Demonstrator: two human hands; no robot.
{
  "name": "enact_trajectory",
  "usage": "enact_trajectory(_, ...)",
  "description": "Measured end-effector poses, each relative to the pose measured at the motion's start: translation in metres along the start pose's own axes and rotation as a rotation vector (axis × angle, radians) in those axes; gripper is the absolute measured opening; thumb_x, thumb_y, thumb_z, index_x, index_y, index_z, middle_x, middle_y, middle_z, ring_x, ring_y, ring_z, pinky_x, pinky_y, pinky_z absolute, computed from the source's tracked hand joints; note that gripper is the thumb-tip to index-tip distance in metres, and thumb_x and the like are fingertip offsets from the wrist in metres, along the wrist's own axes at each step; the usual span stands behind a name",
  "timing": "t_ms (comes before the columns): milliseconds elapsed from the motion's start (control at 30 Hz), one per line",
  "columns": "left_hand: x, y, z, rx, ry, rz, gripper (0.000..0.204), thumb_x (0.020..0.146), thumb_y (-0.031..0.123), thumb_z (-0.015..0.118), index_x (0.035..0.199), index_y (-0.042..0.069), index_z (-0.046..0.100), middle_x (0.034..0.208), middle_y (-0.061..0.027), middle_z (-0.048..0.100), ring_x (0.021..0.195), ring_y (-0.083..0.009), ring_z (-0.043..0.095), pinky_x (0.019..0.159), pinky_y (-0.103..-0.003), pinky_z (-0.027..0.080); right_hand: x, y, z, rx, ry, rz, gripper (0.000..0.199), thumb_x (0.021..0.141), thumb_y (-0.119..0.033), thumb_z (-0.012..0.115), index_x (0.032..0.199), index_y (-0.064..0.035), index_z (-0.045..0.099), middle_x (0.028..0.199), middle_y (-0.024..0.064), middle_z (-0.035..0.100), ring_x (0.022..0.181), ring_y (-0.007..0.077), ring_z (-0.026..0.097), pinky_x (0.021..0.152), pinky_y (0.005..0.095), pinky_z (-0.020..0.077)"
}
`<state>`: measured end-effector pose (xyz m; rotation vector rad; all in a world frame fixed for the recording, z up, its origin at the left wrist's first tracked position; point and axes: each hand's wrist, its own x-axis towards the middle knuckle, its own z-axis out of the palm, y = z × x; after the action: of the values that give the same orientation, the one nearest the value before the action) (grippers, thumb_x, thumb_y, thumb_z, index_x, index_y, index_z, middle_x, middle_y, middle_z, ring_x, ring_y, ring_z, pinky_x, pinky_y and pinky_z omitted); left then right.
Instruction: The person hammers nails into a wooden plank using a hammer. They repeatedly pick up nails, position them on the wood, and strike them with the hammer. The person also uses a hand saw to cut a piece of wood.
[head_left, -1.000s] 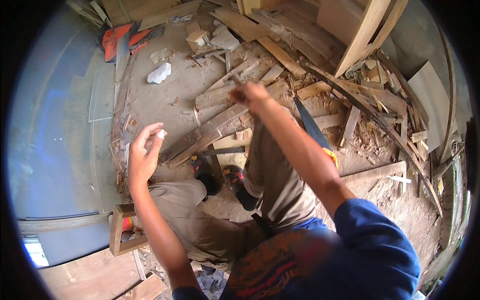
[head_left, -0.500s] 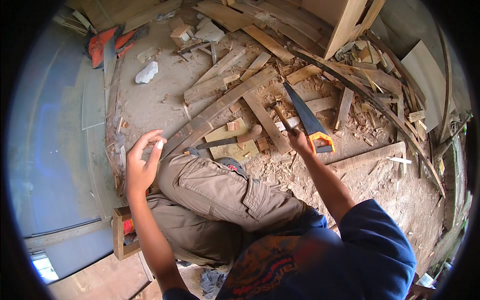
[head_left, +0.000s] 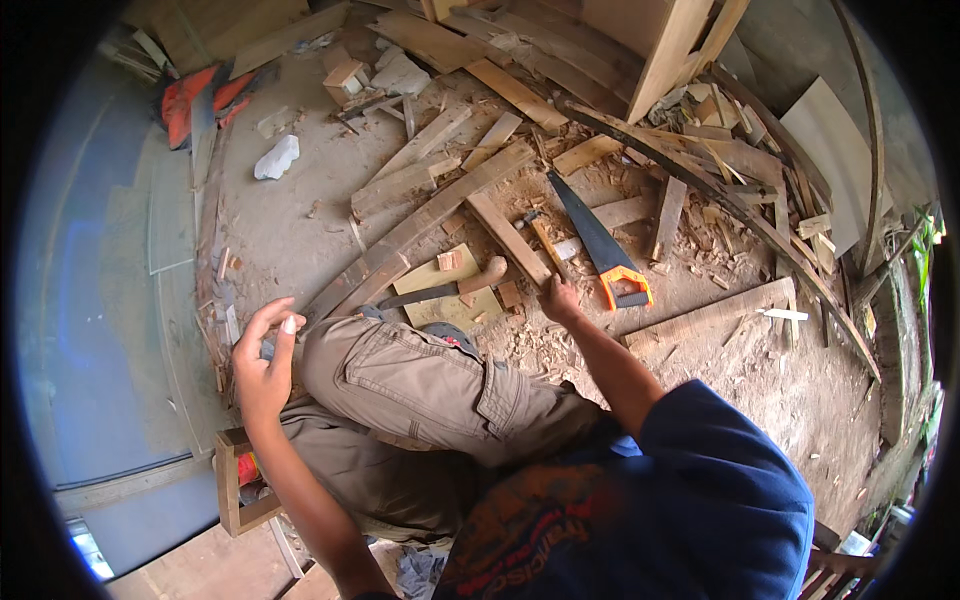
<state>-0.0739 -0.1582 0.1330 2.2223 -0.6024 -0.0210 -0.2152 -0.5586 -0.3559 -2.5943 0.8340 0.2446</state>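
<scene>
My right hand [head_left: 561, 300] is closed around the near end of a short wooden board [head_left: 508, 238], whose side edge shows as it tilts up. A hammer [head_left: 549, 245] with a wooden handle lies right beside that hand. Further right rests a handsaw [head_left: 592, 232] with a dark blade and an orange handle. My left hand [head_left: 265, 360] hovers beside my bent knee, fingers loosely curved and apart from the thumb, with nothing in it. In front of the knee, a long-bladed tool with a wooden handle [head_left: 484, 282] lies across a pale flat board [head_left: 462, 306].
A long beam [head_left: 430, 218] runs diagonally across the floor. Scrap planks [head_left: 400, 190] and wood shavings [head_left: 700, 265] are scattered ahead and right. A curved dark strip [head_left: 720, 180] arcs along the right. A blue panel [head_left: 100, 330] stands at left, near a wooden frame [head_left: 228, 490].
My right hand has let go of the hammer, which now lies on the floor, and has taken hold of the short board's end. The view has shifted slightly; my left hand keeps its pose.
</scene>
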Motion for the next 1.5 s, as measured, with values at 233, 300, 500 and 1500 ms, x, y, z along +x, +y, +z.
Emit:
enact_trajectory(233, -0.020, -0.004, -0.014, 0.043, 0.003, -0.065, 0.024, 0.099, 0.012, 0.062, 0.119, 0.000, 0.066, 0.095, -0.0090, 0.073, 0.092, -0.0159, 0.067, 0.088, -0.032, 0.050, -0.031, -0.025, -0.074, 1.651, -0.480, 0.361, 0.054, 0.105, -0.045, 0.045, 0.132, 0.0012, 0.055, 0.096, 0.0168, 0.071, 0.085, 0.0269, 0.071, 0.078, 0.0398, 0.0583)
enact_trajectory(300, -0.010, 0.002, -0.005, 0.020, -0.026, -0.037, 0.024, 0.098, 0.012, 0.062, 0.119, 0.000, 0.066, 0.095, -0.0092, 0.073, 0.092, -0.0158, 0.066, 0.088, -0.031, 0.050, -0.020, 0.009, -0.059, 0.706, -0.123, 0.245, 0.060, 0.098, -0.038, 0.056, 0.139, 0.0039, 0.044, 0.124, 0.0287, 0.058, 0.109, 0.0374, 0.064, 0.092, 0.0472, 0.0535)
enact_trajectory(500, -0.007, 0.002, 0.000, 0.026, -0.053, -0.030, 0.024, 0.098, 0.011, 0.063, 0.119, 0.000, 0.067, 0.096, -0.0095, 0.073, 0.093, -0.0157, 0.066, 0.089, -0.031, 0.050, -0.021, -0.101, -0.079, 0.360, 0.072, -0.231, 0.070, 0.092, -0.033, 0.067, 0.142, 0.0044, 0.035, 0.130, 0.0300, 0.049, 0.125, 0.0436, 0.050, 0.108, 0.0490, 0.0424)
enact_trajectory(1500, 0.034, -0.131, -0.104, 0.140, -0.121, -0.328, 0.028, 0.097, 0.013, 0.066, 0.122, 0.000, 0.064, 0.106, -0.0136, 0.073, 0.100, -0.0197, 0.069, 0.089, -0.032, 0.052, 0.052, -0.203, 0.006, -0.301, -0.367, -0.740, 0.072, 0.089, -0.057, 0.065, 0.142, -0.0121, 0.046, 0.156, 0.0157, 0.036, 0.141, 0.0396, 0.036, 0.115, 0.0635, 0.0271)
